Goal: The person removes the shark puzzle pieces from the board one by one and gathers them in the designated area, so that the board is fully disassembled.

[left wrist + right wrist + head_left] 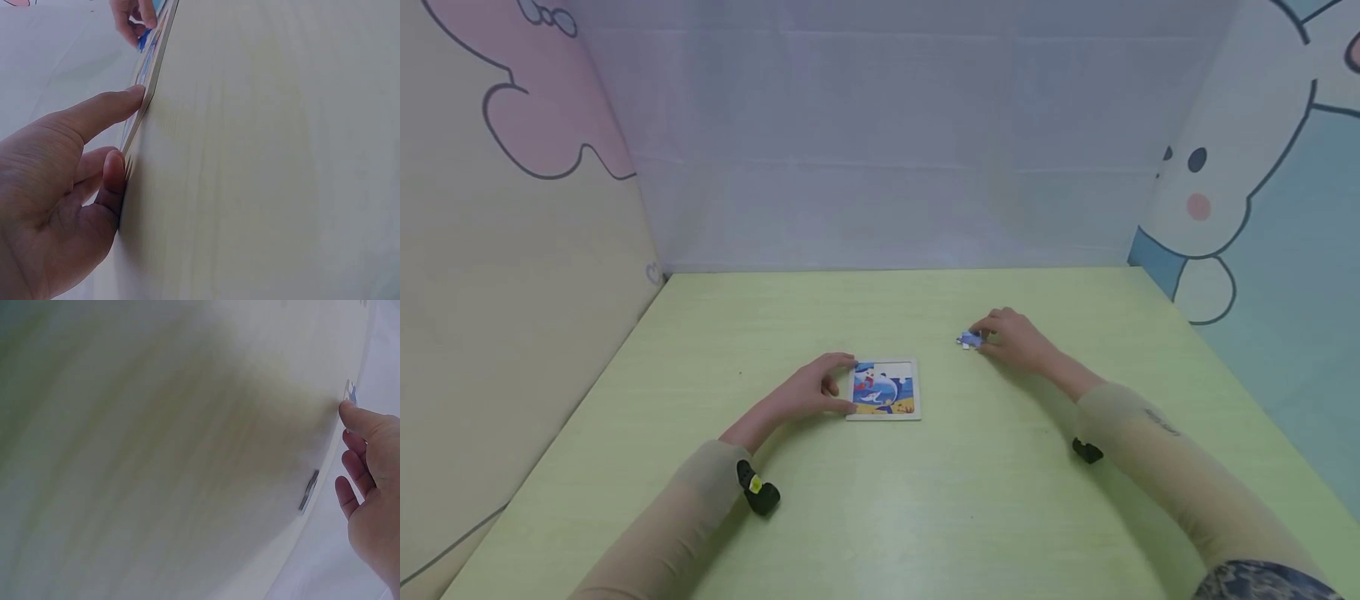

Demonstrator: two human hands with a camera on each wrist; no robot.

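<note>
Two hands out over the table (pixel 940 492). Head view: left hand (pixel 808 385) touches the left side of the puzzle board (pixel 917 392) with thumb and index spread, not wrapped round it. Board's mid-frame, near square, so no real long axis; blank patch (pixel 891 369) along its top right. Puzzle piece (pixel 968 340) sits up-right of the board, apart; right hand (pixel 1011 337) pinches it, so right is nearer. I'd call piece-to-blank-patch the key offset: down-left in frame. One piece or several, can't tell.

Left wrist: board edge-on at upper left, face mostly lost. Right hand cut off at top.

Right wrist: thumb hides most of the piece, far right. Dark strip (pixel 309 491) below, can't identify.
</note>
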